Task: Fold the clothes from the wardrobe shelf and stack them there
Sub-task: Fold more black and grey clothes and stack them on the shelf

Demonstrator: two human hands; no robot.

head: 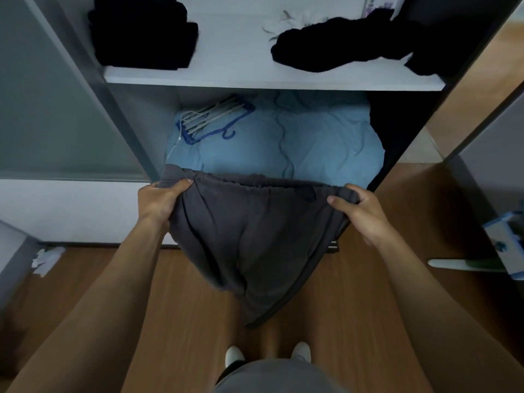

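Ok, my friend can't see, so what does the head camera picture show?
The left hand and right hand hold a dark grey garment up by its top edge before an open wardrobe. Its white shelf holds a folded black pile and loose black clothes; blue bedding and hangers lie below.

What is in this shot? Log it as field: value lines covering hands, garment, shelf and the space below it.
left hand: grips one top corner of the grey garment
right hand: grips the other top corner
grey garment: held spread in front of the wardrobe, hanging down, not yet folded
shelf: folded black stack at left, loose black clothes at right
below shelf: blue bedding with hangers lying on it
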